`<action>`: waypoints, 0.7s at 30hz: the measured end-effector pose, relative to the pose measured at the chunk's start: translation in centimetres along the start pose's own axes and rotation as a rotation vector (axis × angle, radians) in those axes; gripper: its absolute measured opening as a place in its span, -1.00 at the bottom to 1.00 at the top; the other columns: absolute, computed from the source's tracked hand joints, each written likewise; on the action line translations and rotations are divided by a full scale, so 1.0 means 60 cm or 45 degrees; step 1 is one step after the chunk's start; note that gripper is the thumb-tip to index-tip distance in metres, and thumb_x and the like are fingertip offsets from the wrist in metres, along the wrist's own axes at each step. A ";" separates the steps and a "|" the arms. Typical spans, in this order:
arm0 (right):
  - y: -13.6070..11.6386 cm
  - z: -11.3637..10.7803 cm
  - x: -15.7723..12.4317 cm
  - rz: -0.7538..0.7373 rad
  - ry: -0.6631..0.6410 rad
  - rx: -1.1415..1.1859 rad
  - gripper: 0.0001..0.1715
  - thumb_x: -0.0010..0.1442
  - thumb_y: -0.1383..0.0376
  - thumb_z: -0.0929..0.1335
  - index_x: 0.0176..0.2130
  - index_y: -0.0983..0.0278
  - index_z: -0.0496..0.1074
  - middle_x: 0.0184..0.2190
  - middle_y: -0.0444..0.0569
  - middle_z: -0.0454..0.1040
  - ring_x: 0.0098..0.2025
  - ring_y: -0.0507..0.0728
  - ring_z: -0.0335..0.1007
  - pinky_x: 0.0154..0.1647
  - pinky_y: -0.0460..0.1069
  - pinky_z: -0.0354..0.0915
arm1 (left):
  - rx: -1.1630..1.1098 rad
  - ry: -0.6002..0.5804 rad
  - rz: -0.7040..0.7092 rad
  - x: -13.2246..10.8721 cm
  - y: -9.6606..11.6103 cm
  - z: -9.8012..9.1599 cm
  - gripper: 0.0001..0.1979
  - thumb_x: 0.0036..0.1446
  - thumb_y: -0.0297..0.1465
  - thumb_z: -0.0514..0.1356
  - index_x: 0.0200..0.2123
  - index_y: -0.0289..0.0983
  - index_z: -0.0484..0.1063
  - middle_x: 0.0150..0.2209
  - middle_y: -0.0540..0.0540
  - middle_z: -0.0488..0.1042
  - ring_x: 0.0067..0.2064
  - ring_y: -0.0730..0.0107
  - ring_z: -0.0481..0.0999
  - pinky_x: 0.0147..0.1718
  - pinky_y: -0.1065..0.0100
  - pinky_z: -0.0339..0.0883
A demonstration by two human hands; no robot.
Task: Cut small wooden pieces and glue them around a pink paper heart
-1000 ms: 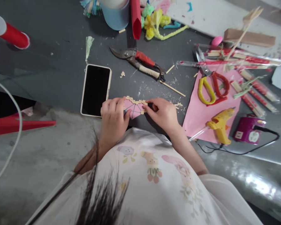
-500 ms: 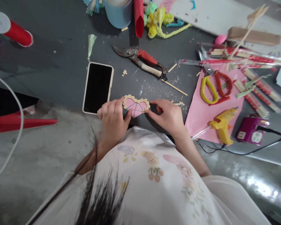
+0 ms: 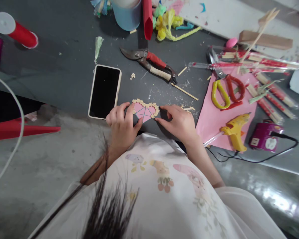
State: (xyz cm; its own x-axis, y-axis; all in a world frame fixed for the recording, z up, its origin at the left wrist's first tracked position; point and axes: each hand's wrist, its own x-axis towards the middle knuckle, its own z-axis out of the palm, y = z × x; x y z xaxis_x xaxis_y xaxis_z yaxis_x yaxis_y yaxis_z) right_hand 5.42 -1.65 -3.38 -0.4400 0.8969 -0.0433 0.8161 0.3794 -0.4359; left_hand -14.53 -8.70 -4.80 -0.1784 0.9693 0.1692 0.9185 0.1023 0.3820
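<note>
A pink paper heart (image 3: 144, 115) with dark lines across it lies at the near edge of the dark table. Small pale beige pieces line its upper edge and part of its sides. My left hand (image 3: 123, 121) grips the heart's left side, thumb at the lower left and fingers curled by the upper left. At the right side, my right hand (image 3: 176, 121) has its thumb and index fingertips against the pale border, the other fingers curled under. Above the heart lies a little cluster of beige pieces (image 3: 132, 76).
Left of the heart lies a phone (image 3: 105, 91); beyond it are pruning shears (image 3: 149, 63) and a thin stick (image 3: 184, 91). Scissors (image 3: 224, 93) and a yellow glue gun (image 3: 236, 131) rest on pink paper (image 3: 206, 116) at right, near a purple box (image 3: 265, 136) with a cord.
My left fingers have shifted slightly on the heart's left edge, baring more of the pink. My right hand stays almost in place. The view has moved a little.
</note>
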 end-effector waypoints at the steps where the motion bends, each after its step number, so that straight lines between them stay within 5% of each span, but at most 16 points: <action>1: 0.000 -0.001 0.001 -0.004 -0.003 -0.007 -0.52 0.19 0.06 0.40 0.01 0.27 0.51 -0.33 0.00 0.56 -0.34 0.16 0.46 -0.38 0.00 0.21 | 0.002 0.001 0.000 0.000 0.001 0.000 -0.48 0.21 -0.09 0.17 0.15 -0.21 0.37 0.13 -0.25 0.41 0.14 -0.06 0.30 0.12 -0.04 0.09; 9: -0.012 0.003 0.012 -0.047 -0.043 -0.079 -0.38 0.16 0.01 0.41 0.10 0.30 0.45 -0.21 0.07 0.57 -0.32 0.18 0.45 -0.38 0.01 0.20 | 0.015 -0.033 -0.052 0.000 0.005 0.000 -0.47 0.17 -0.10 0.21 0.14 -0.23 0.37 0.07 -0.25 0.46 0.11 -0.07 0.31 0.08 -0.03 0.09; 21: -0.016 0.000 0.014 -0.058 -0.056 -0.112 -0.47 0.18 0.03 0.38 0.03 0.28 0.47 -0.24 0.02 0.55 -0.33 0.13 0.41 -0.41 -0.02 0.12 | 0.051 -0.022 -0.025 -0.003 0.005 0.003 -0.49 0.19 -0.12 0.21 0.13 -0.26 0.38 0.04 -0.22 0.49 0.10 -0.03 0.33 0.07 0.04 0.08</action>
State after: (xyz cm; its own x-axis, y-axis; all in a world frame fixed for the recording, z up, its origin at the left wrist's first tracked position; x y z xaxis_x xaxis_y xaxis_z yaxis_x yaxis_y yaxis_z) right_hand 4.24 -1.26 -3.02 -0.4919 0.8682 -0.0651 0.8237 0.4398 -0.3580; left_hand -14.18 -8.80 -4.85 -0.1907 0.9707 0.1464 0.9284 0.1299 0.3481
